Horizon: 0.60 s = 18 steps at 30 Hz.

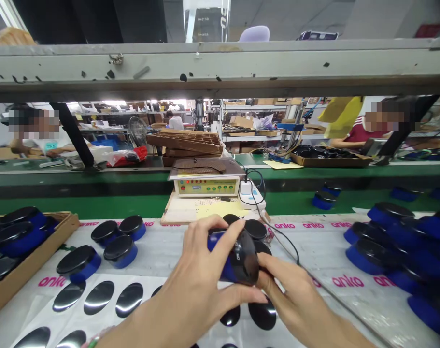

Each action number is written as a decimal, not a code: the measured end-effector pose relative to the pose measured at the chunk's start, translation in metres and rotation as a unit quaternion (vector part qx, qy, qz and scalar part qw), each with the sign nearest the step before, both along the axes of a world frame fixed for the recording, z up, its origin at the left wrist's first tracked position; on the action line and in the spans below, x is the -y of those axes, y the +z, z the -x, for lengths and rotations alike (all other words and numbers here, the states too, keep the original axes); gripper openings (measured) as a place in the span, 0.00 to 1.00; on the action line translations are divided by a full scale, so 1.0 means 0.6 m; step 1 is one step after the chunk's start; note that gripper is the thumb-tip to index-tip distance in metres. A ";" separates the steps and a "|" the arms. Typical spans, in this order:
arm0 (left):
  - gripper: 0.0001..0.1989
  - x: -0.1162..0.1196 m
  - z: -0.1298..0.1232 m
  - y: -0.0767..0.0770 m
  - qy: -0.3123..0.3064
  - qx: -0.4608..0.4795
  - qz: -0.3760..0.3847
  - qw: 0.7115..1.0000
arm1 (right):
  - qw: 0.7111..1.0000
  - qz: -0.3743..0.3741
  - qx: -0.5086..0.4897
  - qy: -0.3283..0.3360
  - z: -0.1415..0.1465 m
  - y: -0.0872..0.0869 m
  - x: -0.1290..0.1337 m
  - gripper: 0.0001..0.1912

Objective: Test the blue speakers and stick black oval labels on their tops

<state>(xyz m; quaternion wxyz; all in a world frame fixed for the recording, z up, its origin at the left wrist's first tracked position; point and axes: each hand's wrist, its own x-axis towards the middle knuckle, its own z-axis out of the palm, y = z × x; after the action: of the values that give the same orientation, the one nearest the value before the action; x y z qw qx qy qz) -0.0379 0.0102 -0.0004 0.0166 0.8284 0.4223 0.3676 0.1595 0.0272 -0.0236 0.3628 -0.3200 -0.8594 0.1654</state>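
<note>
Left hand [201, 275] clasping blue-black oval housing [241, 256] (right hand [288, 295] too)

Bare right hand [288, 295], braceleted left hand [198, 275]

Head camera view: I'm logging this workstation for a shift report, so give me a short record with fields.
Left hand: holds black-topped blue oval piece
Right hand: holds the same piece from the other side
Near the hands: glossy black oval discs
Left of the hands: cardboard tray of similar pieces
Ahead: beige control box with coloured lights
Co-worker: person in a red shirt, beyond the conveyor
</note>
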 end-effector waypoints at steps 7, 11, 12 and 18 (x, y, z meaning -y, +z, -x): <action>0.18 0.015 -0.005 0.017 -0.099 -0.082 -0.214 0.968 | 0.994 -0.095 -0.046 -0.010 -0.004 -0.019 0.019 0.08; 0.13 0.016 -0.008 0.029 -0.092 -0.123 -0.247 0.957 | 0.991 -0.128 -0.022 -0.020 -0.005 -0.012 0.023 0.09; 0.12 0.015 -0.008 0.030 -0.092 -0.125 -0.249 0.956 | 0.991 -0.129 -0.016 -0.022 -0.004 -0.010 0.024 0.08; 0.08 0.005 -0.011 0.020 -0.099 -0.071 -0.249 0.961 | 0.988 -0.144 -0.032 -0.045 0.000 -0.011 0.026 0.07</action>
<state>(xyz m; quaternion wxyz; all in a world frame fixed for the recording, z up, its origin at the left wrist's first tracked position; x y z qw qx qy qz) -0.0311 0.0074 0.0119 -0.1839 0.8681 0.2334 0.3976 0.1593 0.0118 -0.0303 0.4394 -0.2968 -0.8472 0.0334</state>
